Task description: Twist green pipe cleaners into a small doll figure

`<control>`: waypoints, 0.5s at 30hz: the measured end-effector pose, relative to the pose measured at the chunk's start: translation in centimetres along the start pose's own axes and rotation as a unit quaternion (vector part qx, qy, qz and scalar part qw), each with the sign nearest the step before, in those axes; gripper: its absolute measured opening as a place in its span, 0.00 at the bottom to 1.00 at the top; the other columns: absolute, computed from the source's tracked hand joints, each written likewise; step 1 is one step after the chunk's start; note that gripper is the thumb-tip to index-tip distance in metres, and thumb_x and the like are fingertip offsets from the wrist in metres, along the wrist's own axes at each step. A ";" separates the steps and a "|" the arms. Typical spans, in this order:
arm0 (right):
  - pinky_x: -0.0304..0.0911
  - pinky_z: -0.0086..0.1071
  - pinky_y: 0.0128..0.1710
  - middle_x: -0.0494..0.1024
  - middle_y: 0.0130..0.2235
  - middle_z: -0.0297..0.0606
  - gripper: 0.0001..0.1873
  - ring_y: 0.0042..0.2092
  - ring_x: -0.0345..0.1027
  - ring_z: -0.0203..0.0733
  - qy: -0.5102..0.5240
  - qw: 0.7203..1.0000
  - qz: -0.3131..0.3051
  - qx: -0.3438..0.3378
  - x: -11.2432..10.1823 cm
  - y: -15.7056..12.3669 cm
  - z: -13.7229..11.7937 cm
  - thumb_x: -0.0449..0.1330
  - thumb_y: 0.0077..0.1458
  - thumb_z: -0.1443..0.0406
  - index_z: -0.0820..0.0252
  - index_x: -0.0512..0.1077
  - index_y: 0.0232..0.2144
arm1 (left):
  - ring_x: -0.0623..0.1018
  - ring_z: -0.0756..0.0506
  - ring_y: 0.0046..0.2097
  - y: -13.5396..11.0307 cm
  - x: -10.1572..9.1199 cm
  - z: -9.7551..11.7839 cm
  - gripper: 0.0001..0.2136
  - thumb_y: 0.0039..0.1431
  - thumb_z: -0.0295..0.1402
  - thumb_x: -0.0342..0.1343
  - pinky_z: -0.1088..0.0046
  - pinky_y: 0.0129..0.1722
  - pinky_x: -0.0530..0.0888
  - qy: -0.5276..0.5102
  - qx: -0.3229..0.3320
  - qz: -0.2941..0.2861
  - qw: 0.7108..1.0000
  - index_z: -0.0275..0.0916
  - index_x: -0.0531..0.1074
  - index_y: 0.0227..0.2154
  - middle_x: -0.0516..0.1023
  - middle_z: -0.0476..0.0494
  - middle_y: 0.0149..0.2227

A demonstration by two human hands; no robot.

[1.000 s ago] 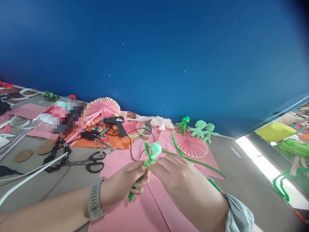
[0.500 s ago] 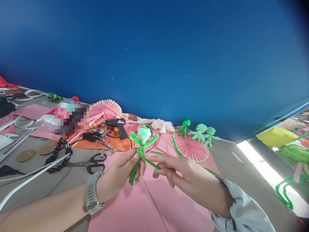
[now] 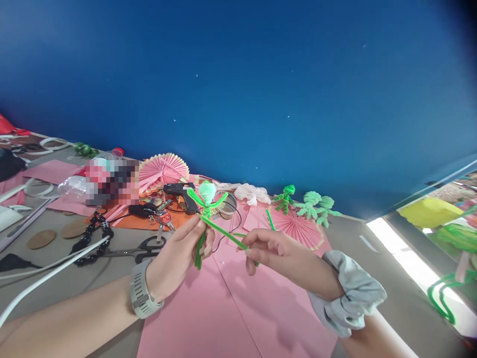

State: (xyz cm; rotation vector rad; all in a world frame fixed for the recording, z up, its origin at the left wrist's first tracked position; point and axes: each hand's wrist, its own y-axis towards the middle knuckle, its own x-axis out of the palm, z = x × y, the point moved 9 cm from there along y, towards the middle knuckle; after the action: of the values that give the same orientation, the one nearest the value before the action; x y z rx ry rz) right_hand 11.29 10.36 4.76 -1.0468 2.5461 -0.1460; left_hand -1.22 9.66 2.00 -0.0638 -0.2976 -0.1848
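Note:
My left hand (image 3: 179, 256) pinches a small pipe-cleaner figure (image 3: 207, 193) below its pale green, wound head. Two bright green arms curve up beside that head, and darker green legs hang under my fingers. From my left fingertips a green pipe cleaner (image 3: 224, 232) runs down to the right. My right hand (image 3: 285, 256) holds it between thumb and fingers, with its far end partly hidden. Both hands are above pink paper (image 3: 208, 318). Another green stem (image 3: 270, 219) shows beyond my right hand.
Finished-looking pipe-cleaner figures (image 3: 309, 205) stand by the blue wall (image 3: 238, 89). A pink paper fan (image 3: 164, 169), a glue gun (image 3: 181, 190), keys (image 3: 164, 220), scissors (image 3: 145, 248) and black beads (image 3: 89, 238) lie at the left. A white cable (image 3: 48, 278) crosses the table there.
My left hand and the figure have moved slightly left and up. My right hand has drawn back, and the pipe cleaner between the hands now stretches out longer and straighter.

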 end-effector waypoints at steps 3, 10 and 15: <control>0.58 0.32 0.39 0.71 0.25 0.32 0.13 0.31 0.65 0.34 0.074 0.997 -0.012 0.007 0.0 0.4 0.7 0.53 0.57 0.57 0.61 0.65 0.28 | 0.57 0.53 0.23 0.3 -0.5 0.2 0.16 0.64 0.38 0.39 0.75 0.23 0.56 -0.001 0.013 0.013 1.000 0.37 0.61 0.22 0.60 0.52 0.21; 0.60 0.34 0.40 0.69 0.30 0.36 0.15 0.35 0.65 0.36 0.247 0.964 -0.094 -0.014 1.3 0.7 1.3 0.55 0.55 0.56 0.64 0.68 0.27 | 0.57 0.53 0.25 0.7 -0.7 0.6 0.15 0.64 0.31 0.39 0.77 0.26 0.58 -0.059 0.020 0.019 0.998 0.37 0.60 0.21 0.60 0.52 0.23; 0.60 0.32 0.39 0.69 0.29 0.35 0.15 0.33 0.65 0.34 0.264 0.959 -0.099 0.014 2.3 1.2 2.6 0.56 0.54 0.56 0.63 0.66 0.25 | 0.58 0.53 0.25 0.8 -1.1 0.5 0.14 0.64 0.32 0.40 0.77 0.25 0.58 -0.070 0.014 0.031 0.997 0.38 0.58 0.21 0.59 0.52 0.23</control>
State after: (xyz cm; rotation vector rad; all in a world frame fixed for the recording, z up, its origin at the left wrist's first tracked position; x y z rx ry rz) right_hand 10.03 9.71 1.41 -1.4055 2.8757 -0.5866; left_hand -2.24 10.69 2.15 -0.0582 -0.4375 -0.1151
